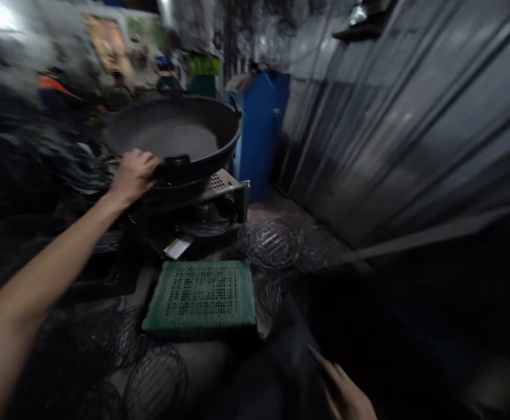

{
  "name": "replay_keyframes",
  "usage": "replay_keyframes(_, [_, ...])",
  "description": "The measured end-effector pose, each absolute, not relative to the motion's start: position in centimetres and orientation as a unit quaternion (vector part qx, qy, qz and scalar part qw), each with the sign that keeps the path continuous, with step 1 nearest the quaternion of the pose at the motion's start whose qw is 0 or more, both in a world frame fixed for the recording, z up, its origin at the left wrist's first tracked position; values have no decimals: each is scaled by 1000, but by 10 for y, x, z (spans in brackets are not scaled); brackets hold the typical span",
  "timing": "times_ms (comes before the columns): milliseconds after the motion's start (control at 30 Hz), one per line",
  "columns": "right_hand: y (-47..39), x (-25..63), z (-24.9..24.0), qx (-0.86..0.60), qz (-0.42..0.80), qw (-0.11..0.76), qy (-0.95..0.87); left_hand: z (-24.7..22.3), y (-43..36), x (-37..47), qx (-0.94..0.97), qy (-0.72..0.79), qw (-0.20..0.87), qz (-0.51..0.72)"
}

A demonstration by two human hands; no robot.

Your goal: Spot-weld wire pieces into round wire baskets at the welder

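Observation:
A big black wok-like pan (180, 131) rests above a metal stand with a perforated top (222, 182). My left hand (136, 174) is closed on the near left part of the pan's rim, beside its dark handle. At the bottom right, my right hand (346, 392) is low, near dark cloth (285, 344); its fingers are blurred, and what they hold, if anything, cannot be made out. A green perforated plastic crate (204, 294) lies on the floor between my hands.
Round wire racks (156, 379) and more wire grids (270, 242) lie around the crate. Behind the pan stands a blue cabinet (261, 128). A corrugated metal wall (368, 128) runs along the right. A person in orange and dark clothes (53, 87) is at the back left.

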State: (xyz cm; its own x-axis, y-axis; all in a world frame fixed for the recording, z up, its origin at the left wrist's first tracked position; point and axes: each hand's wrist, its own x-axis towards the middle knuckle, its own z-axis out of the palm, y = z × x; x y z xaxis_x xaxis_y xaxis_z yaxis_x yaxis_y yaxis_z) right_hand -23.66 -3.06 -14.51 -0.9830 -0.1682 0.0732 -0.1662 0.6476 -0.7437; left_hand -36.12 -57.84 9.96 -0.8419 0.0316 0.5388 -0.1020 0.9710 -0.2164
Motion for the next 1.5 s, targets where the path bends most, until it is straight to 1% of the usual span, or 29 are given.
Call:
replay_keyframes(67, [-30, -226, -129, -127, -407, 16, 904, 91, -568, -331, -14, -947, 293, 129])
replay_keyframes(133, [-31, -223, -110, -137, -415, 13, 899, 87, -552, -298, -45, -950, 284, 122])
replay_keyframes(233, [-38, -221, -91, -129, -426, 15, 895, 94, -517, -254, -85, -956, 266, 93])
replay_keyframes(300, [-44, -219, -87, -119, -424, 29, 897, 101, -497, -234, -110, -959, 256, 53])
replay_keyframes(400, [-51, -213, -95, -132, -424, 44, 895, 105, -480, -211, -117, -968, 219, -45])
replay_keyframes(533, [-45, -202, -114, -179, -424, 57, 886, 86, -473, -187, -85, -973, 156, -150])
replay_keyframes(667, [-31, -200, -132, -124, -409, 87, 900, 63, -482, -162, -30, -965, 116, -232])
replay_keyframes(733, [-34, -207, -144, -126, -389, 87, 909, 62, -491, -140, 29, -962, 116, -243])
replay_keyframes(800, [-52, -219, -158, -192, -373, 76, 904, 69, -500, -108, 110, -960, 139, -215])
replay_keyframes(867, [-81, -230, -175, -281, -347, 83, 891, 83, -502, -67, 184, -958, 159, -154])
replay_keyframes(933, [-111, -240, -194, -355, -271, 127, 886, 101, -494, -21, 228, -958, 150, -89])
replay_keyframes(1000, [-135, -246, -211, -401, -166, 174, 884, 119, -476, 24, 260, -955, 140, -34])
replay_keyframes(1067, [-149, -252, -224, -423, -92, 193, 881, 133, -453, 65, 291, -945, 151, 8])
replay_keyframes(1100, [-152, -254, -227, -432, -76, 194, 878, 138, -441, 83, 306, -938, 161, 25])
replay_keyframes(1200, [-152, -252, -224, -471, -71, 195, 858, 143, -419, 122, 334, -925, 172, 61])
replay_keyframes(1300, [-149, -237, -211, -488, -65, 191, 849, 138, -416, 140, 343, -922, 162, 78])
replay_keyframes(1400, [-150, -220, -203, -479, -63, 154, 862, 132, -426, 137, 310, -939, 104, 106])
replay_keyframes(1500, [-154, -208, -201, -480, -86, 126, 864, 124, -448, 110, 241, -962, 25, 128])
